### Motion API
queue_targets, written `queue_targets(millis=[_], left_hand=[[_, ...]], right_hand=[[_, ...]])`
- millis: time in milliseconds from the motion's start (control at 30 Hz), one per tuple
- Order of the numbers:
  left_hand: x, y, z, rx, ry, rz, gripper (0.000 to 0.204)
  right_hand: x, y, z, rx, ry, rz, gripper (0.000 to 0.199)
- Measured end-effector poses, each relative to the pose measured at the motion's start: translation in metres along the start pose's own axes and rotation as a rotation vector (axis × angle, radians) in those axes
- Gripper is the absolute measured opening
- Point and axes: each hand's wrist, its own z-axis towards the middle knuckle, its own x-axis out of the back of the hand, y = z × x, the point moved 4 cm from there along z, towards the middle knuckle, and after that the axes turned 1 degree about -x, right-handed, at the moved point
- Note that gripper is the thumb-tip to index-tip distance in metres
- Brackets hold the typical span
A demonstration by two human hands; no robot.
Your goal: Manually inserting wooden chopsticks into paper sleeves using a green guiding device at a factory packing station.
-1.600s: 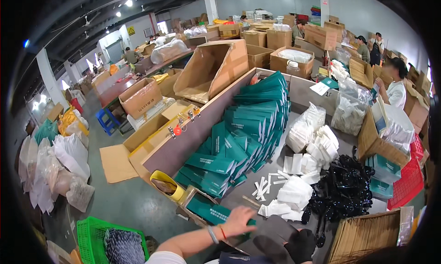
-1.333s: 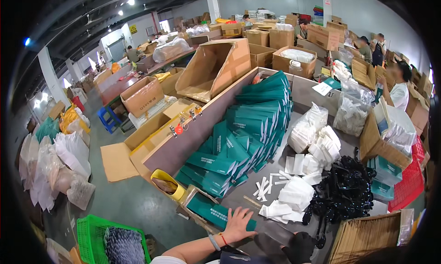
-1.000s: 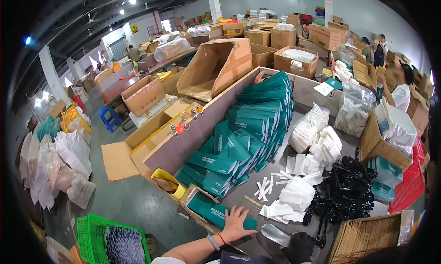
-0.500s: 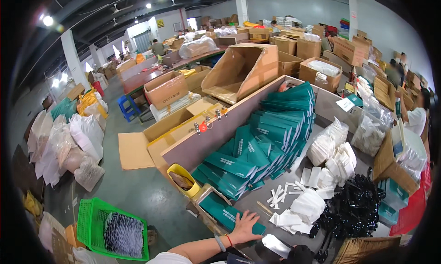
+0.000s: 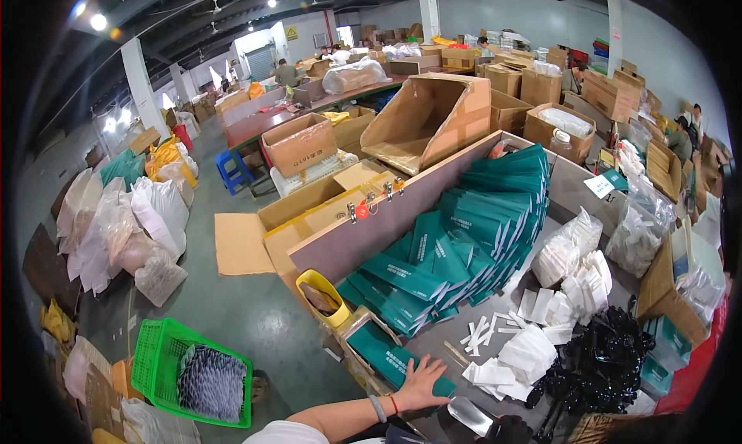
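My left hand (image 5: 421,384), bare with spread fingers, lies flat on the near end of a flat green printed paper sleeve (image 5: 379,350). That sleeve lies in a narrow cardboard holder at the table's near left edge. Right beside the fingertips is a shiny, silvery, round-ended flat piece (image 5: 470,416). A dark shape at the bottom edge meets it; it may be my right hand in a dark glove (image 5: 510,428), but its fingers cannot be made out. Beyond the holder, many more green sleeves (image 5: 495,212) are fanned out in a large heap.
White folded napkins (image 5: 528,351), thin white strips (image 5: 481,332) and a glossy black pile (image 5: 599,359) cover the table's right. A yellow bin (image 5: 337,314) adjoins the holder. A grey board (image 5: 325,251) walls the far side. The green basket (image 5: 143,367) stands lower left; cartons and co-workers are beyond.
The whole view has shifted, so the scene sits slightly further right. My left hand stays flat on the green sleeve, and the silvery piece stays beside it.
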Motion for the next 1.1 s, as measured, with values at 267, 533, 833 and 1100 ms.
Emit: queue_targets(millis=[267,533,833,1100], left_hand=[[-0.004,0.002,0.000,-0.026,-0.046,-0.005,0.100],[0.036,0.001,0.013,-0.092,-0.037,0.009,0.085],[0.013,0.010,0.145,0.030,0.262,-0.195,0.025],[0.016,-0.003,0.151,0.000,0.173,-0.205,0.016]], right_hand=[[-0.056,-0.044,0.003,0.010,0.485,-1.444,0.048],[-0.009,-0.045,0.036,0.314,0.427,0.318,0.056],[-0.035,0.181,-0.118,-0.598,0.957,0.290,0.032],[-0.040,0.279,-0.184,-1.258,0.318,0.175,0.052]])
